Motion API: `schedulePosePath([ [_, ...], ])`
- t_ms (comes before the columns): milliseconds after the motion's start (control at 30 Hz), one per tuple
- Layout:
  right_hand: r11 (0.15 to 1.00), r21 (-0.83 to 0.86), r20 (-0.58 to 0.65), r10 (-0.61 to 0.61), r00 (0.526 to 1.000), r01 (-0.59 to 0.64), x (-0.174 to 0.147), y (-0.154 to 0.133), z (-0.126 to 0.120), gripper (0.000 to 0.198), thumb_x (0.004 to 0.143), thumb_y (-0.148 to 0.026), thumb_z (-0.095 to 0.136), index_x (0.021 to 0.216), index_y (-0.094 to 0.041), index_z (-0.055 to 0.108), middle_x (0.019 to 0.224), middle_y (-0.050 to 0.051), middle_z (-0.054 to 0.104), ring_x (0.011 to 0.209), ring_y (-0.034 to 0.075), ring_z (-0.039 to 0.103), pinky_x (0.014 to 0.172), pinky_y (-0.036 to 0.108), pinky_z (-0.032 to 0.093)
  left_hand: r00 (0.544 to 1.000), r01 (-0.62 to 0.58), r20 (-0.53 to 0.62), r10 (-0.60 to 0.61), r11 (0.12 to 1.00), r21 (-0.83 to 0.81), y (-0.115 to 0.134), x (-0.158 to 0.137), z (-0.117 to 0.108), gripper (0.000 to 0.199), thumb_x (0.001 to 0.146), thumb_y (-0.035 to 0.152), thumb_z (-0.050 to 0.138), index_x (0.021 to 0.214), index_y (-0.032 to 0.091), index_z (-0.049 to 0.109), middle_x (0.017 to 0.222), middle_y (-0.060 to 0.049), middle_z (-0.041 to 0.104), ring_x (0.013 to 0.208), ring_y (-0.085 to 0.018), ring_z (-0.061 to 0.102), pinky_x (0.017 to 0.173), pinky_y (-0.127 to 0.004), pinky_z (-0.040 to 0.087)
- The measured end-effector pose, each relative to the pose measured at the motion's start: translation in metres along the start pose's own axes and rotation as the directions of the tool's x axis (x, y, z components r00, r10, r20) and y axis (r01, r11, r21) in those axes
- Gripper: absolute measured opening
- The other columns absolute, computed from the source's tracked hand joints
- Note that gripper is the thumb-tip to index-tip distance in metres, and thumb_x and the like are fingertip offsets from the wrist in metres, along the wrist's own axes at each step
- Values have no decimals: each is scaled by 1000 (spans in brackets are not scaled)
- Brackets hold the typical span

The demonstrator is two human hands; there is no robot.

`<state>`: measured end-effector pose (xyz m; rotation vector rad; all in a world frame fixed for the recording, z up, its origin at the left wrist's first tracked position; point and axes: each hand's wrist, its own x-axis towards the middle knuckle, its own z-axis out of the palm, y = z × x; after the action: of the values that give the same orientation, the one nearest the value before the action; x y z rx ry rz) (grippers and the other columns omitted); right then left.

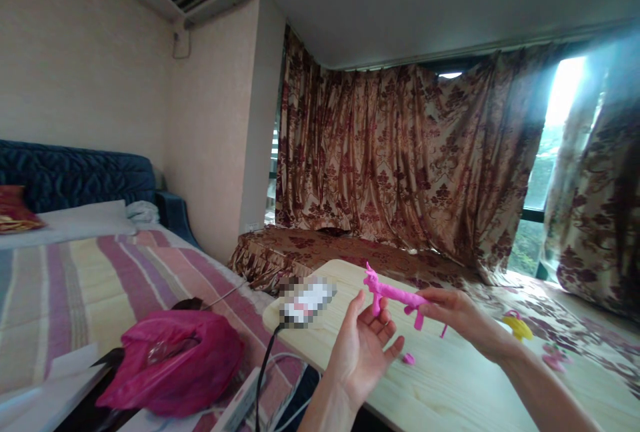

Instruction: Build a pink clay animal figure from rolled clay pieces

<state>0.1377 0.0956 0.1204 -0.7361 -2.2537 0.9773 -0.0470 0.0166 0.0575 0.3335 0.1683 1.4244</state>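
Pink figure [397, 294] held up over the surface [450, 389]

My right hand [465, 322] pinches one end of it between thumb and fingers. My left hand [364, 345] is open, palm up, at the other end (whether a fingertip touches, I can't tell). A small pink lump [409, 358] lies on the surface below.

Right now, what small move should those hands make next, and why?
Perhaps curl the left hand gently to support the front of the pink figure: the right hand pinches only its rear, while the left is open below the other end.
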Motion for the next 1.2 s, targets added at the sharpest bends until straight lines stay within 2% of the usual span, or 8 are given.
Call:
schedulePosePath([
  [233, 1000, 18, -38, 16, 999, -16, 0, 6, -3, 37, 79, -47, 60, 104, -20, 69, 94, 3, 71, 90, 23, 59, 80, 30, 44, 999, 38, -35, -36, 998, 44, -4, -1, -9, 29, 79, 35, 62, 95, 11, 62, 73, -2, 65, 65, -14, 61, 71, -32, 48],
  [533, 1000, 8, -25, -8, 1000, 8, 1, 9, -3, 38, 79, -48, 59, 103, -21, 69, 94, 3, 71, 89, 23, 60, 78, 31, 44, 995, -4, -102, 10, 999, 51, -5, -2, -5, 14, 79, 25, 64, 85, 14, 61, 68, 1, 61, 62, -11, 60, 70, -29, 49],
  [700, 1000, 20, -15, -9, 1000, 9, 1, 6, -2, 37, 80, -47, 59, 105, -21, 69, 95, 3, 71, 89, 23, 60, 78, 30, 44, 995, -40, -92, 44, 998, 48, -6, -1, -6, 10, 79, 21, 64, 84, 13, 60, 67, 2, 60, 62, -10, 59, 71, -29, 49],
  [867, 999, 43, -40, 1, 999, 1, 0, 6, -2, 37, 79, -46, 61, 105, -21, 69, 94, 3, 71, 87, 22, 60, 78, 31, 44, 999, -8, -50, 12, 997, 72, -7, 0, -8, 24, 81, 35, 63, 90, 13, 61, 72, 1, 62, 66, -12, 61, 69, -30, 49],
  [1000, 999, 52, -42, 6, 999, -4, 0, 8, -2, 37, 77, -47, 62, 102, -21, 70, 93, 3, 72, 87, 22, 61, 77, 30, 45, 999, -15, -50, 18, 998, 63, -7, 0, -8, 18, 80, 31, 64, 87, 14, 62, 72, 1, 62, 65, -11, 60, 71, -30, 48],
  [1067, 998, 56, -55, 15, 998, -11, 1, 9, -2, 38, 76, -48, 63, 101, -21, 70, 93, 3, 72, 87, 22, 61, 77, 30, 46, 998, -8, -64, 13, 997, 74, -9, 1, -11, 22, 79, 33, 65, 90, 14, 63, 72, 0, 63, 65, -11, 60, 71, -30, 48],
  [1133, 998, 60, -78, 25, 997, -20, 2, 12, -2, 39, 76, -49, 62, 102, -21, 69, 93, 3, 71, 87, 22, 61, 77, 31, 46, 994, -37, -96, 53, 985, 169, -15, 3, -15, 30, 77, 39, 65, 93, 13, 64, 73, -1, 62, 65, -11, 59, 69, -28, 47],
  [1200, 997, 65, -97, 34, 995, -28, 3, 14, 0, 40, 77, -50, 61, 103, -21, 69, 91, 3, 71, 86, 23, 62, 75, 31, 47, 981, -118, -104, 167, 924, 364, -24, 9, -18, 34, 74, 41, 68, 91, 12, 66, 74, -2, 62, 65, -11, 58, 66, -25, 45],
])
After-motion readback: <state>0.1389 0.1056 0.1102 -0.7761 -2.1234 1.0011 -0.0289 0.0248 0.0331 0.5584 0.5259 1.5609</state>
